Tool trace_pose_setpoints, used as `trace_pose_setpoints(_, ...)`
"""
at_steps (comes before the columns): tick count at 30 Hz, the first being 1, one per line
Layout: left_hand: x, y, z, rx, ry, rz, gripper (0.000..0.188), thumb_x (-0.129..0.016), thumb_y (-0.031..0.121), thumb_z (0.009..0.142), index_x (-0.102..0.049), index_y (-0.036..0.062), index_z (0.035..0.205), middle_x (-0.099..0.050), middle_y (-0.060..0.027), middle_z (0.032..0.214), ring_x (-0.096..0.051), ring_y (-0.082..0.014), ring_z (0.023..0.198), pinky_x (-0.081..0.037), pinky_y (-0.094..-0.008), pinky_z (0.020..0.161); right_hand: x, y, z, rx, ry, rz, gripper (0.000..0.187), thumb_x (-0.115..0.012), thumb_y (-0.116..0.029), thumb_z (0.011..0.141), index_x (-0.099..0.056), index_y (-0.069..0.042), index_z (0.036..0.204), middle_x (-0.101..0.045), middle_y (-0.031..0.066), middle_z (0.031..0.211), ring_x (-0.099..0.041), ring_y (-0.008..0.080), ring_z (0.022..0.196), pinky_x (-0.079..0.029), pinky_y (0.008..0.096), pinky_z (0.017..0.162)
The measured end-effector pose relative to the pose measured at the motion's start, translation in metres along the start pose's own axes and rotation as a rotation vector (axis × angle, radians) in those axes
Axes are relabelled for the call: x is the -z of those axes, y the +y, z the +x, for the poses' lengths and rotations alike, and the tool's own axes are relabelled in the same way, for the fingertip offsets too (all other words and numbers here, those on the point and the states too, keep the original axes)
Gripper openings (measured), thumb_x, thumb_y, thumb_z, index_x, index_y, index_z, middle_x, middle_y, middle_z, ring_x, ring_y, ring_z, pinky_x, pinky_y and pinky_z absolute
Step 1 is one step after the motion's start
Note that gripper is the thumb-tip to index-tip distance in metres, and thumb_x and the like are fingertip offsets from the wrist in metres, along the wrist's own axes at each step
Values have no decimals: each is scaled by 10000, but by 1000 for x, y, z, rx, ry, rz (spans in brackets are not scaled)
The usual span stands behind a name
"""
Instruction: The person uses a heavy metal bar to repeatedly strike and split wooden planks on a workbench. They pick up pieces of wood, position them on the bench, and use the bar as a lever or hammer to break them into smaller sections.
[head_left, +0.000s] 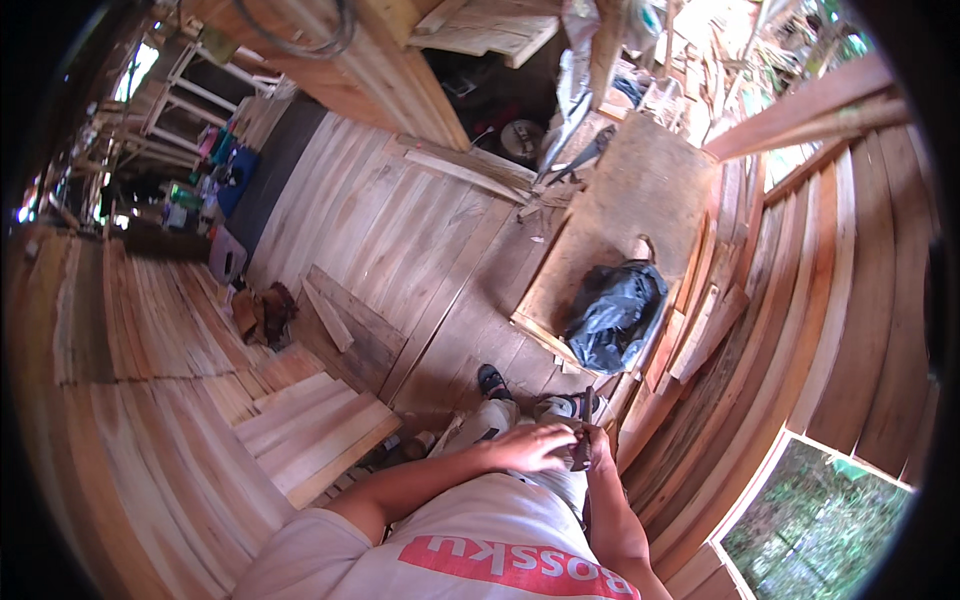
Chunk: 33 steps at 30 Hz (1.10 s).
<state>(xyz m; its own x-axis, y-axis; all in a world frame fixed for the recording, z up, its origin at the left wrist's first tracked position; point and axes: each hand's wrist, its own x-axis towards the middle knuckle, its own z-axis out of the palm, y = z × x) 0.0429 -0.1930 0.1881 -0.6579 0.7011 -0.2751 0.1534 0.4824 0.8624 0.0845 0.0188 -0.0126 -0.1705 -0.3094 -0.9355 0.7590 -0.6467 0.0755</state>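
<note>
In front of my waist, my right hand [599, 448] is closed round a narrow, brownish, tool-like object [583, 428]. Its upper end sticks up past my fingers; its exact kind is too small to make out. Beside it my left hand [535, 447] reaches across from the left, palm down, fingers stretched toward the object. The fingertips come up to it; whether they touch it I cannot tell. Beyond my hands, a crumpled black plastic bag [615, 315] lies on the near end of a worn wooden bench top [655, 170]. A small pale-brown item [643, 248] pokes out behind the bag.
My sandalled feet [492, 381] stand on a plank floor [370, 210]. Low stacked boards [315, 430] rise at my left, near a brown bundle [263, 313]. A plank wall [800, 290] with a window opening [810, 520] runs along my right. Loose timber [470, 172] lies ahead.
</note>
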Motion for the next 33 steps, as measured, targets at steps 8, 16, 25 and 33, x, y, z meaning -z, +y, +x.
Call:
trace_pose_setpoints(8, 22, -191, -201, 647, 617, -112, 403, -684, 317, 851, -609, -1, 1087, -658, -191, 1031, -641, -310, 989, -497, -389, 854, -46, 27, -5, -222, 79, -23, 340, -457, -258, 958, -421, -128, 646, -417, 3, 536, -422, 141, 473, -362, 293, 465)
trace_pose_setpoints(16, -24, -243, -354, 1136, 942, -614, 332, -653, 294, 868, -642, 11, 1041, -676, -106, 917, -657, -186, 816, -538, -317, 673, -89, 68, 15, -331, -38, -368, 283, -500, -206, 924, -460, -93, 668, -437, 31, 568, -440, 170, 499, -392, 310, 482)
trace_pose_setpoints(25, -87, -245, -357, 1051, 918, -764, 327, -647, 286, 869, -647, 2, 1029, -679, -106, 916, -654, -170, 830, -524, -319, 715, -166, 104, 17, -159, -53, -1027, 260, -467, -221, 945, -447, -96, 717, -460, 41, 630, -439, 162, 492, -429, 356, 491)
trace_pose_setpoints(33, -94, -260, -362, 928, 1183, -857, 350, -649, 314, 871, -643, -9, 1005, -682, -114, 905, -654, -194, 820, -508, -335, 747, -228, 127, 15, -69, 31, -1324, 280, -541, -243, 925, -526, -23, 753, -496, 89, 608, -498, 228, 483, -453, 396, 478)
